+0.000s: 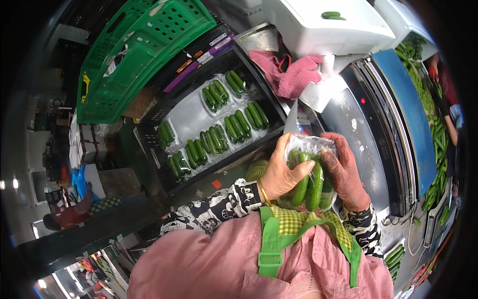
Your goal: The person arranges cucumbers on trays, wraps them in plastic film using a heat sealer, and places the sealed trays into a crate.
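Close to my chest, a clear plastic-wrapped pack of green cucumbers (314, 188) is held between both hands. My left hand (280, 175) grips its left side, with the thumb lying across the film. On the other side my right hand (345, 174), which looks reddish as if gloved, is closed round the pack with its thumb on the front. The film bunches up at the pack's far end. To the left sits a black crate (167, 187) holding several similar wrapped cucumber packs (214, 139), partly in rows on its pale bottom.
Beyond the crate leans a green perforated crate (172, 42). Ahead are a pink cloth (289, 79) and a white bin (328, 32). A metal-topped machine (356, 144) stands at right, with a blue panel (403, 114) and piled green vegetables (438, 149) beyond, near another person's arm (450, 128).
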Available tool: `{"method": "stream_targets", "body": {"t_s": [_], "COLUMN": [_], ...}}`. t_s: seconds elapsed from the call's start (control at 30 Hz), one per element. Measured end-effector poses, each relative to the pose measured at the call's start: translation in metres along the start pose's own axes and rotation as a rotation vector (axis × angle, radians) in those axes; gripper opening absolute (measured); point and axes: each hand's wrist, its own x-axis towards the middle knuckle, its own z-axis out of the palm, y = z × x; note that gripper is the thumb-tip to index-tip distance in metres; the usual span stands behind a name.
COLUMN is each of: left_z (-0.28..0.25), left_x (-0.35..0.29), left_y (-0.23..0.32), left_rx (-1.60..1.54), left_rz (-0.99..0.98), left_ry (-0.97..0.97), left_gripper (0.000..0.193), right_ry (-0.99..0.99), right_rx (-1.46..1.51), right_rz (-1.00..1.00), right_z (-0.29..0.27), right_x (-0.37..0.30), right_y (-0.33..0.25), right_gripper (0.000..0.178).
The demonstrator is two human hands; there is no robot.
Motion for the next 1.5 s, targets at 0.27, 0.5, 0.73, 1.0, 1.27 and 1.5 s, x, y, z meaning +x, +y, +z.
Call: {"method": "stream_targets", "body": {"t_s": [0.27,0.5,0.73,1.0,1.27,1.5], "left_z": [-0.096,-0.265,-0.514,-0.542,-0.553,-0.550], "left_x": [0.005,0.025,0.020,0.013,0.007,0.009], "left_y": [0.006,0.004,-0.124,-0.163,-0.169,-0.168], "left_rx": [-0.178,-0.158,0.973,1.408,1.368,1.417], "left_rz": [0.045,0.134,-0.142,-0.332,-0.246,-0.333], "left_ry": [0.126,0.313,0.738,0.519,0.532,0.486], "left_gripper": [0.070,0.067,0.055,0.077,0.078,0.079], "right_ry": [0.069,-0.274,-0.420,-0.402,-0.557,-0.552], "right_rx": [0.083,0.202,0.287,0.068,0.201,0.188], "right_rz": [-0.079,0.159,0.158,0.257,0.400,0.350], "right_z": [0.093,0.231,0.356,0.420,0.413,0.421], "right_x": [0.049,0.152,0.272,0.325,0.357,0.355], "right_y": [-0.018,0.008,0.114,0.210,0.240,0.252], "right_gripper": [0.066,0.070,0.049,0.064,0.064,0.062]}}
